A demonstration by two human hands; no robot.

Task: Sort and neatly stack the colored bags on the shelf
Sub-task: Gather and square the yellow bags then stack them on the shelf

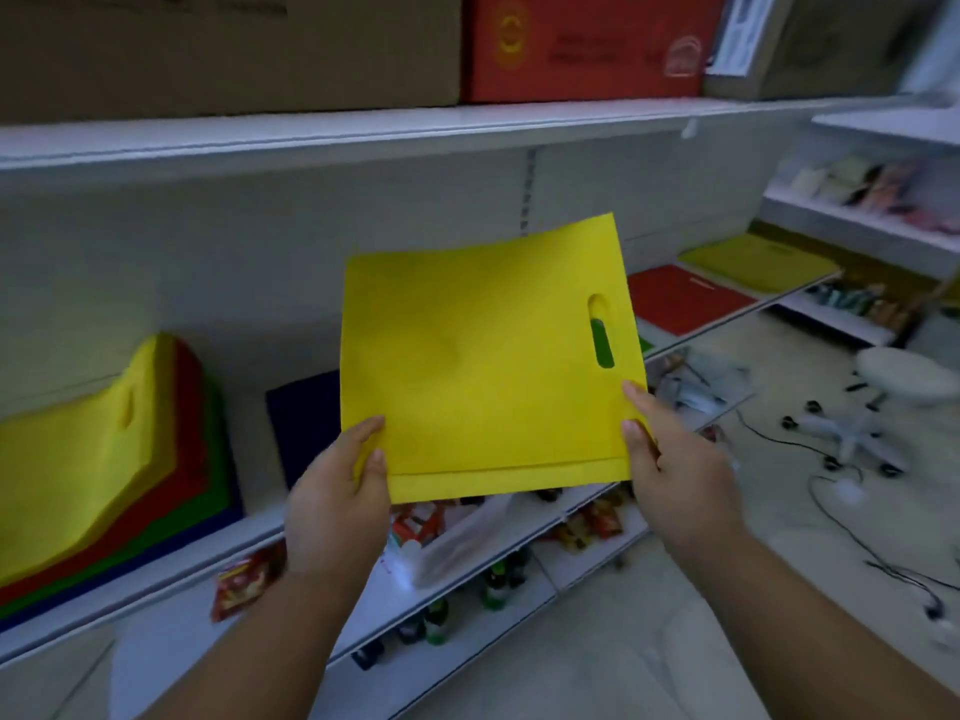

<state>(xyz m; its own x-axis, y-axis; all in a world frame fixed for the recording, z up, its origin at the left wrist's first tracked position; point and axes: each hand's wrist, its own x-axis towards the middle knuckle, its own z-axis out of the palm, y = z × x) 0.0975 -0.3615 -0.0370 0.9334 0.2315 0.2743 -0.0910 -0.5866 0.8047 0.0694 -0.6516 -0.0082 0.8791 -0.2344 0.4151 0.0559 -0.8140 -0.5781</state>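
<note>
I hold a flat yellow bag (483, 366) in front of the shelf (260, 543), its handle slot turned to the right. My left hand (337, 506) pinches its lower left corner, and my right hand (670, 459) pinches its lower right edge. On the shelf at the left lies a mixed pile of bags (104, 470): yellow on top, then red, green and dark blue. A dark blue bag (304, 418) lies behind the held one. Further right on the shelf sit a red stack (685, 298) and a yellow stack (753, 262). Green shows through the handle slot.
Cardboard boxes (228, 49) and a red box (587, 44) stand on the upper shelf. Lower shelves hold snack packets (241, 584) and bottles (436, 621). A white wheeled stool (904, 381) and loose cables (852, 532) lie on the floor at the right.
</note>
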